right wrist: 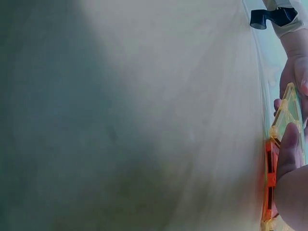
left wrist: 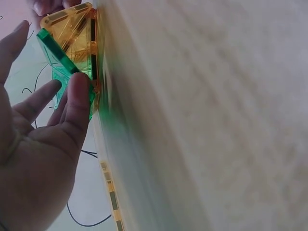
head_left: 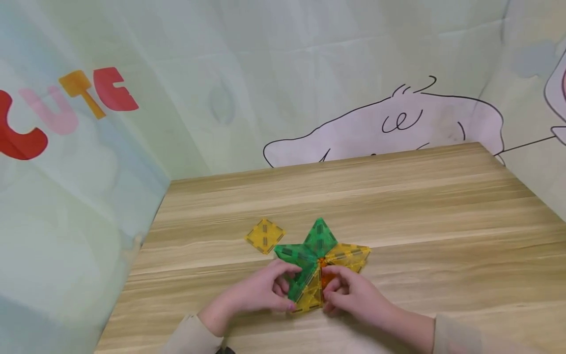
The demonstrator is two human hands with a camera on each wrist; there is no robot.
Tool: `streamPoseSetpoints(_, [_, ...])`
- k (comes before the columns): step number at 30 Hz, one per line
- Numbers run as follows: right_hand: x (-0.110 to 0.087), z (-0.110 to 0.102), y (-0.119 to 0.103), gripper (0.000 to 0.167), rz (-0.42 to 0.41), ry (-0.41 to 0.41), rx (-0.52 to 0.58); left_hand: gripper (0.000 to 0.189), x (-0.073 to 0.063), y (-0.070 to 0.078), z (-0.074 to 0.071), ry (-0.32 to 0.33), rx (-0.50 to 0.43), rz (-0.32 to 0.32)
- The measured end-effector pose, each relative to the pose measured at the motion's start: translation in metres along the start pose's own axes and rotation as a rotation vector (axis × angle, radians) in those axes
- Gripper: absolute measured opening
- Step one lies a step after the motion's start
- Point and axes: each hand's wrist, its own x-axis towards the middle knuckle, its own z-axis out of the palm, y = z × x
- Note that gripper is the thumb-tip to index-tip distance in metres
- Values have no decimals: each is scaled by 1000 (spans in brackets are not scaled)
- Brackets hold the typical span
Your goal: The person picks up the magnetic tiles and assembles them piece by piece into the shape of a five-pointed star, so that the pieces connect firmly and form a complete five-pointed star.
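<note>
Magnetic tiles form a star-like shape on the table, with green tiles (head_left: 320, 238) at the back and left, and a yellow pair (head_left: 349, 254) at the right. My left hand (head_left: 258, 290) curls at the left side; in the left wrist view its thumb is against the end of a raised green tile (left wrist: 57, 50). My right hand (head_left: 360, 297) pinches at a tilted yellow tile (head_left: 311, 293) at the front; its thumb lies against that tile in the right wrist view. An orange tile (head_left: 328, 279) shows partly behind the right fingers, its remainder hidden.
A loose yellow square tile (head_left: 265, 236) lies flat just left of the star. The wooden tabletop (head_left: 442, 206) meets printed cloth walls (head_left: 221, 73) at the back and both sides. A dark band (right wrist: 272, 18) sits at the left sleeve.
</note>
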Motion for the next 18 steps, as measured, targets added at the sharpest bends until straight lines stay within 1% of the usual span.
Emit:
streamPoseSetpoints(2, [2, -2, -1, 55, -8, -9, -13, 71, 0, 1, -1, 7, -4, 10])
streamPoseSetpoints(5, [6, -5, -6, 56, -38, -12, -84, 70, -1, 1, -4, 19, -4, 27])
streamPoseSetpoints(8, [15, -9, -16, 54, -95, -1, -220, 68, -1, 0, -10, 52, 17, 55])
streamPoseSetpoints(11, [31, -15, -32, 51, -142, 14, -355, 66, -1, -4, -19, 111, 59, 71])
streamPoseSetpoints(14, [50, -24, -48, 51, -162, -11, -485, 65, -1, -7, -28, 169, 97, 60])
streamPoseSetpoints(16, [62, -29, -57, 53, -160, -42, -541, 65, -1, -10, -35, 201, 107, 42])
streamPoseSetpoints(18, [73, -34, -66, 55, -159, -70, -612, 65, -1, -12, -43, 229, 123, 11])
